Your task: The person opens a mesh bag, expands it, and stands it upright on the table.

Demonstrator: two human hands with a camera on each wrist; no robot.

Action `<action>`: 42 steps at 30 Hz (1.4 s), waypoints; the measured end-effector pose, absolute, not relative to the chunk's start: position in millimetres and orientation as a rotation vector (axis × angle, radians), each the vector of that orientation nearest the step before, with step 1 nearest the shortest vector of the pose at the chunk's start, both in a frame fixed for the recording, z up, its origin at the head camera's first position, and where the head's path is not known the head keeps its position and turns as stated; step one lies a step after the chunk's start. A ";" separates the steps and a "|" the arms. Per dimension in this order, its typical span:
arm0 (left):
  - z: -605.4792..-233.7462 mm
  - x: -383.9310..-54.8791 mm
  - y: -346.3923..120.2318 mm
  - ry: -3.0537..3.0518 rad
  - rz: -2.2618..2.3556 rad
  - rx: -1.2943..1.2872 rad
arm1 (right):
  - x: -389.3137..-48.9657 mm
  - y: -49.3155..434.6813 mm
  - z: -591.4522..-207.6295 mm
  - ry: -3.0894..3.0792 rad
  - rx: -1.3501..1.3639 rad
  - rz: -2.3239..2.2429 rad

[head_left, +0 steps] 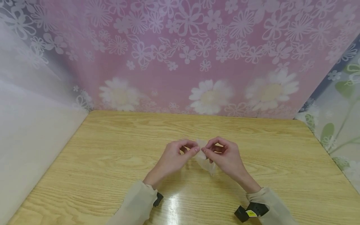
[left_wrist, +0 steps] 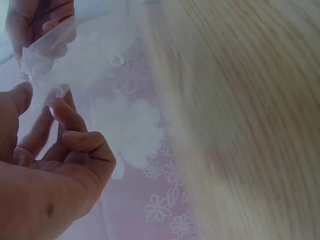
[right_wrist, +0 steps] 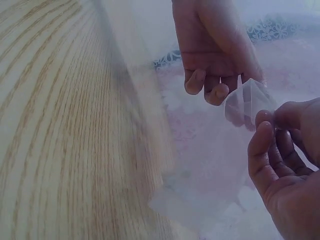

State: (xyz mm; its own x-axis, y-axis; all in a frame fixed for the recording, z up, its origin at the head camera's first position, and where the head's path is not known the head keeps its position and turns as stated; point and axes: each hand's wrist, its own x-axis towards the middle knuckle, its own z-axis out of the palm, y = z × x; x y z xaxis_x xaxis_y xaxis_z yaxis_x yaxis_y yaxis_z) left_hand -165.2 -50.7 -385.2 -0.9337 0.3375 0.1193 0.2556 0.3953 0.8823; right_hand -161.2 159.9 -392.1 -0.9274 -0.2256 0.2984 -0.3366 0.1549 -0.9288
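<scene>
A thin, see-through plastic bag (head_left: 207,166) hangs between the two hands above the middle of the table, its lower part drooping toward the wood. My left hand (head_left: 175,154) pinches its upper edge between thumb and index finger. From the other side my right hand (head_left: 227,156) pinches the same edge, fingertips close to the left ones. In the left wrist view the bag (left_wrist: 90,62) looks limp and creased, partly covering the right fingers. A folded corner of the bag (right_wrist: 246,104) shows in the right wrist view. Whether anything is inside cannot be told.
A wood-grain table (head_left: 112,140) lies under both hands. Behind it hangs a pink flowered curtain (head_left: 168,78), with a pale curtain (head_left: 33,118) on the left and a leafy one (head_left: 337,125) on the right. Light glares off the table's near part.
</scene>
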 end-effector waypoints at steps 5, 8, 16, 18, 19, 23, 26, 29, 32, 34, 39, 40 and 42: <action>-385.3 -164.6 -49.0 2.544 1.641 0.515 | -160.4 159.5 -391.2 -2.339 0.519 1.892; -385.7 -164.4 -48.2 2.513 1.698 0.462 | -160.4 159.6 -390.5 -2.361 0.472 1.900; -386.9 -164.7 -47.5 2.463 1.805 0.452 | -161.3 159.6 -390.0 -2.452 0.364 1.867; -386.8 -164.9 -47.7 2.467 1.816 0.454 | -161.7 159.5 -390.1 -2.443 0.353 1.865; -386.9 -165.0 -48.0 2.464 1.816 0.453 | -161.8 159.4 -390.2 -2.436 0.347 1.865; -386.4 -165.5 -51.2 2.479 1.749 0.460 | -162.4 159.2 -390.1 -2.423 0.329 1.867; -383.8 -165.9 -55.0 2.497 1.688 0.489 | -162.9 158.9 -389.9 -2.432 0.322 1.868; -380.7 -166.7 -57.4 2.519 1.644 0.543 | -163.0 158.7 -390.0 -2.439 0.332 1.857; -378.4 -167.8 -57.3 2.546 1.619 0.616 | -163.1 158.3 -390.2 -2.438 0.352 1.839; -377.9 -168.7 -56.4 2.568 1.626 0.651 | -163.4 157.6 -390.1 -2.430 0.364 1.839; -379.8 -169.6 -53.8 2.606 1.720 0.567 | -163.7 157.4 -388.7 -2.408 0.350 1.863; -380.5 -169.5 -53.4 2.610 1.743 0.537 | -163.7 157.7 -388.4 -2.408 0.343 1.868; -382.2 -169.8 -52.3 2.621 1.792 0.485 | -163.4 158.2 -387.7 -2.415 0.328 1.874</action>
State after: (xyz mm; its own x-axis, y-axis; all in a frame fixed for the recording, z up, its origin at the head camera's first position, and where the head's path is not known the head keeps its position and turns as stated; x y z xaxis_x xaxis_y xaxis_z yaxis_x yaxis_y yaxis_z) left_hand -169.8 -52.3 -382.2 -0.9521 0.2070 0.2252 0.2850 0.3327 0.8989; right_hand -163.4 158.2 -387.7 -0.9750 -0.1262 0.1828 -0.2085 0.2351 -0.9494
